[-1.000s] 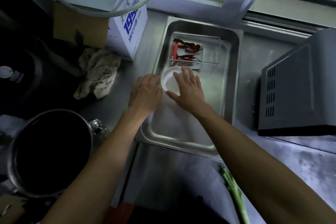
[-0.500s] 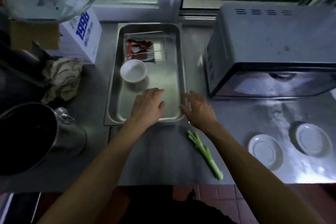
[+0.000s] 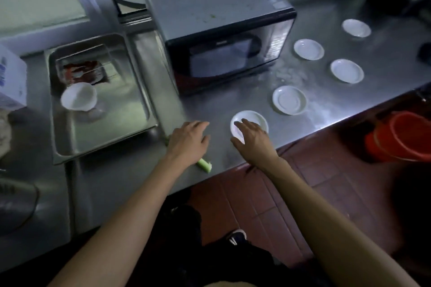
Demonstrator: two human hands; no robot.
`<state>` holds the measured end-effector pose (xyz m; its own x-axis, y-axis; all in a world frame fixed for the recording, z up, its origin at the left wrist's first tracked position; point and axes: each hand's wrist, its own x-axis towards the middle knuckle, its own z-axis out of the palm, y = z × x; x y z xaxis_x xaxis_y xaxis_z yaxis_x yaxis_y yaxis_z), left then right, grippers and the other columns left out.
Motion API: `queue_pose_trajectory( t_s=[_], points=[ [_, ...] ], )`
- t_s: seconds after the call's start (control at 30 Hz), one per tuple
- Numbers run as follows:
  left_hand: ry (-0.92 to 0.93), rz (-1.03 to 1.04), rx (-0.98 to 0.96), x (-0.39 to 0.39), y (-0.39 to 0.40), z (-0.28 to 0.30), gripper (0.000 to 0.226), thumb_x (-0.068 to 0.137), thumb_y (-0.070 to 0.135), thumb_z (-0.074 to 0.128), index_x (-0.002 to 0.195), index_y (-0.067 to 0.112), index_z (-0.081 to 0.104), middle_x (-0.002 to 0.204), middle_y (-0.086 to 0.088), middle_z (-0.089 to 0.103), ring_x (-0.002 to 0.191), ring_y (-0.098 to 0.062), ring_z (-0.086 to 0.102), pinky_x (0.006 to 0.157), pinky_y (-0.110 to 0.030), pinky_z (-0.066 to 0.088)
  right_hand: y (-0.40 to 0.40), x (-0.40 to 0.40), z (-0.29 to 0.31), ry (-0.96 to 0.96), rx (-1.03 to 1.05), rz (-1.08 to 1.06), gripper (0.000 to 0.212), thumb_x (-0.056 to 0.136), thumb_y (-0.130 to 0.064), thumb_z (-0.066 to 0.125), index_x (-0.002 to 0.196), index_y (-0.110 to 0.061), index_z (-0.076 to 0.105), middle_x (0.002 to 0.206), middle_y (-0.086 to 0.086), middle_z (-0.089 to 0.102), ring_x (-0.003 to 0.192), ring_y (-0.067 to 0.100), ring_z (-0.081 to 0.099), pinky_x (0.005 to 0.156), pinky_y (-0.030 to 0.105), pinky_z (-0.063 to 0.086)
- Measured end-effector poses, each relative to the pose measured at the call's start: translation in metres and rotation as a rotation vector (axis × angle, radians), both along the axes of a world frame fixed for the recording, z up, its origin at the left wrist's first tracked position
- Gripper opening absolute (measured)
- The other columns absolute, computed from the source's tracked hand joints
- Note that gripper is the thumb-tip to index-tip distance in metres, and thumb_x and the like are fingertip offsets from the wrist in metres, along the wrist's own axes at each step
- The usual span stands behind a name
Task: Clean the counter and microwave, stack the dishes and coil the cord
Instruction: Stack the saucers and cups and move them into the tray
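Reaching over the steel worktop [image 3: 221, 105], the right hand [image 3: 253, 141] lies over the nearest small white dish [image 3: 255, 119], its fingers [image 3: 245, 123] spread and nearly straight on the dish's near half; nothing is curled round the rim. The left hand [image 3: 187, 138] is held palm down just left of that dish, fingers relaxed and holding nothing, and it covers part of a green stalk [image 3: 205, 165] lying at the worktop's front edge. Four more white dishes sit apart on the worktop to the right of the microwave [image 3: 217, 30]: one [image 3: 289, 100] close behind the covered dish, one [image 3: 347, 70] further right, one [image 3: 308, 49] beside the microwave's front corner, and one [image 3: 356, 27] farthest back. Green specks dot the microwave's top, and a pale smear marks the worktop in front of it. Left of the microwave a steel tray [image 3: 130, 109] holds a white bowl [image 3: 78, 99] and a clear box of red chillies [image 3: 81, 70]. An orange bucket [image 3: 401, 140] stands on the red tiled floor at right.
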<state>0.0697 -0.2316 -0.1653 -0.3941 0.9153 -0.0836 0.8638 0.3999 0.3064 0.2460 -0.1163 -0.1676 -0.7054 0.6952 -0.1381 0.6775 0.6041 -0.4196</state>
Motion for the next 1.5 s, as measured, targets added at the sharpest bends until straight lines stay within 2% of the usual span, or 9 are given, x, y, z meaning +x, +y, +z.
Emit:
queue_pose_trajectory(
  t_s=[0.13,0.33,0.47,0.63,0.77,0.97,1.03,1.23,1.5],
  points=[
    [-0.005,-0.084,0.004,0.053,0.018,-0.003,0.047,0.096,0.036,0.054,0.140,0.021,0.052,0.140,0.000,0.055,0.125,-0.025,0.051,0.098,-0.043,0.044,0.003,0.066,0.004,-0.029,0.003,-0.094,0.054,0.094,-0.035,0.059,0.143,-0.016,0.047,0.147,0.008,0.048,0.133,0.032,0.044,0.102,0.049,0.043],
    [0.002,-0.187,-0.063,0.101,0.041,-0.011,0.054,0.094,0.041,0.054,0.144,0.024,0.044,0.148,0.002,0.045,0.129,-0.027,0.045,0.098,-0.047,0.044,0.006,0.131,0.000,-0.032,-0.041,-0.236,0.053,0.096,-0.032,0.054,0.146,-0.019,0.043,0.151,0.007,0.044,0.141,0.032,0.036,0.107,0.052,0.039],
    [0.020,-0.236,-0.120,0.117,0.055,-0.016,0.059,0.093,0.044,0.054,0.147,0.024,0.039,0.149,0.001,0.040,0.133,-0.027,0.040,0.099,-0.048,0.044,0.006,0.150,-0.009,-0.028,-0.052,-0.273,0.051,0.093,-0.037,0.052,0.141,-0.022,0.047,0.144,0.000,0.050,0.136,0.029,0.043,0.098,0.051,0.048],
    [0.042,-0.290,-0.134,0.119,0.079,-0.031,0.063,0.089,0.046,0.058,0.144,0.023,0.038,0.145,0.000,0.042,0.131,-0.026,0.039,0.093,-0.047,0.047,0.016,0.149,-0.021,-0.011,-0.078,-0.279,0.049,0.091,-0.038,0.051,0.138,-0.024,0.049,0.139,-0.006,0.052,0.132,0.027,0.046,0.094,0.050,0.050],
    [0.053,-0.296,-0.157,0.114,0.104,-0.049,0.068,0.085,0.050,0.060,0.143,0.024,0.037,0.148,0.000,0.035,0.137,-0.027,0.030,0.093,-0.049,0.045,0.033,0.140,-0.030,-0.033,-0.119,-0.297,0.052,0.093,-0.036,0.054,0.142,-0.020,0.047,0.144,0.000,0.050,0.137,0.027,0.041,0.102,0.051,0.045],
    [0.039,-0.266,-0.251,0.094,0.138,-0.078,0.086,0.083,0.060,0.062,0.152,0.028,0.022,0.162,-0.009,0.009,0.150,-0.034,0.005,0.112,-0.059,0.025,0.072,0.125,-0.040,-0.062,-0.144,-0.247,0.052,0.094,-0.029,0.059,0.143,-0.016,0.048,0.144,0.009,0.050,0.136,0.035,0.041,0.103,0.055,0.043],
    [0.033,-0.258,-0.271,0.085,0.146,-0.087,0.093,0.080,0.062,0.064,0.153,0.029,0.018,0.164,-0.010,0.003,0.150,-0.034,-0.001,0.112,-0.062,0.022,0.086,0.120,-0.045,-0.070,-0.130,-0.214,0.052,0.093,-0.023,0.061,0.142,-0.015,0.049,0.143,0.010,0.052,0.133,0.036,0.044,0.101,0.056,0.045],
    [0.044,-0.299,-0.332,0.074,0.170,-0.102,0.109,0.072,0.069,0.068,0.155,0.032,0.007,0.164,-0.009,-0.009,0.150,-0.039,-0.012,0.111,-0.072,0.015,0.115,0.094,-0.056,-0.088,-0.152,-0.174,0.052,0.095,-0.028,0.061,0.144,-0.016,0.048,0.149,0.010,0.047,0.136,0.035,0.042,0.105,0.054,0.042],
    [0.030,-0.346,-0.407,0.070,0.184,-0.106,0.118,0.068,0.072,0.068,0.156,0.033,-0.001,0.163,-0.007,-0.018,0.149,-0.038,-0.019,0.113,-0.071,0.009,0.142,0.072,-0.060,-0.076,-0.168,-0.171,0.053,0.095,-0.028,0.060,0.145,-0.017,0.046,0.153,0.009,0.043,0.139,0.032,0.038,0.108,0.051,0.039]
  ],
)
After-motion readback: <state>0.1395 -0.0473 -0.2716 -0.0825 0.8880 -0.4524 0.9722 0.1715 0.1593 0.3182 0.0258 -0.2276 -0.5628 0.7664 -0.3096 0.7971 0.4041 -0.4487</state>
